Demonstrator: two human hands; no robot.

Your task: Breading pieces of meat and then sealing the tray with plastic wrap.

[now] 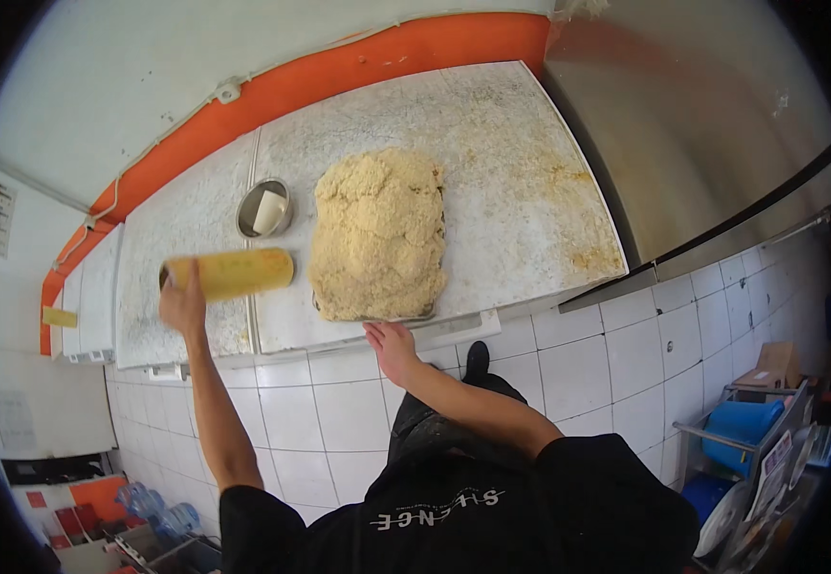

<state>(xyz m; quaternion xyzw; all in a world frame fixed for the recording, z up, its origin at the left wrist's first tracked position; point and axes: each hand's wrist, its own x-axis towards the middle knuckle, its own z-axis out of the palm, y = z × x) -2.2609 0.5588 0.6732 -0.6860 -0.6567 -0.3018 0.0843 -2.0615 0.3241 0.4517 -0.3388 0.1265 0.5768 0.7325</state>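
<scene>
My left hand (183,300) grips the left end of a roll of yellowish plastic film (240,274), which looks slightly blurred. The roll lies across the left part of the white top, left of a heaped tray. Pale yellow crumbly stuff (379,229), like crumbs, is piled high over that tray (415,317); only bits of the dark rim show. At the tray's front edge is my right hand (392,349), its fingers stretched out and holding nothing. Behind the roll stands a metal bowl (245,209) with a white cup-like object (270,212) inside.
Worn white chest freezer tops (523,201) form the work surface, with a seam (252,237) left of the tray. A large metal cabinet (688,115) borders the right side. A rack with a blue container (742,430) stands at lower right, water bottles (161,511) at lower left.
</scene>
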